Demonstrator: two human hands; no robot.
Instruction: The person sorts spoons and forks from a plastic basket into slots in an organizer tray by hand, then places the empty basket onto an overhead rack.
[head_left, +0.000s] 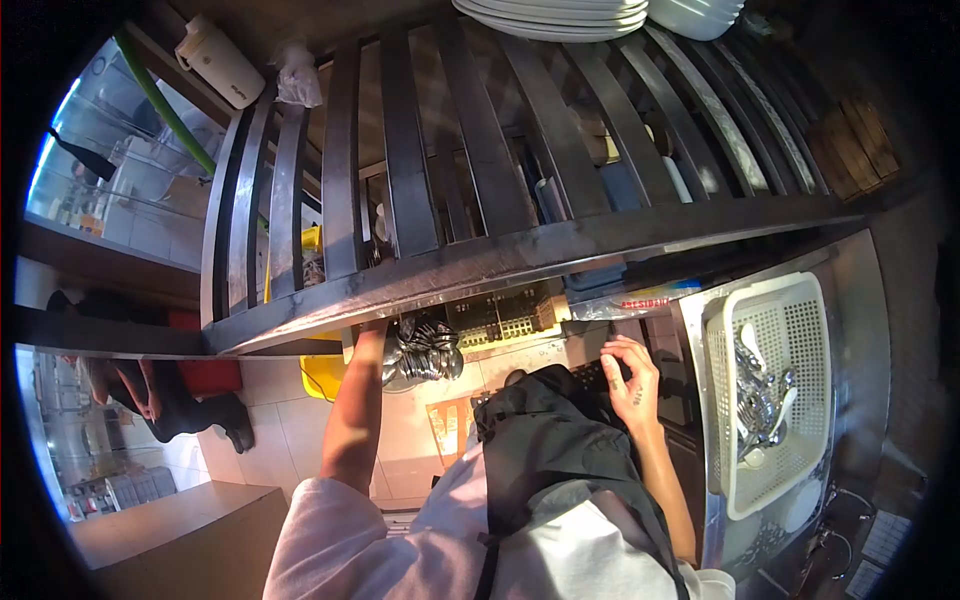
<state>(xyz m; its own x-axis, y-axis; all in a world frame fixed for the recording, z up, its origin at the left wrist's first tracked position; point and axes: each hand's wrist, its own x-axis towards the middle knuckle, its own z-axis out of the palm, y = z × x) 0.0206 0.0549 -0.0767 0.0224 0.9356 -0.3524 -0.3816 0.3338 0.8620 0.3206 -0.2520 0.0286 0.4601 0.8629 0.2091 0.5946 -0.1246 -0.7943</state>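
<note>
My left forearm reaches forward under the slatted metal shelf. The hand at its end is mostly covered by the slats and front rail, so its fingers do not show clearly. Just right of that wrist lies a pile of shiny metal spoons, by a cream plastic basket with slotted walls. My right hand hangs in the air with fingers loosely bent and thumb apart, holding nothing. It is between the basket and a white perforated basket at the right, which contains loose spoons.
Stacked white plates and a light jug stand on the upper shelf. A wooden block is at its right end. Below left are a yellow container and a cabinet top. Another person's dark-clothed legs show at the left.
</note>
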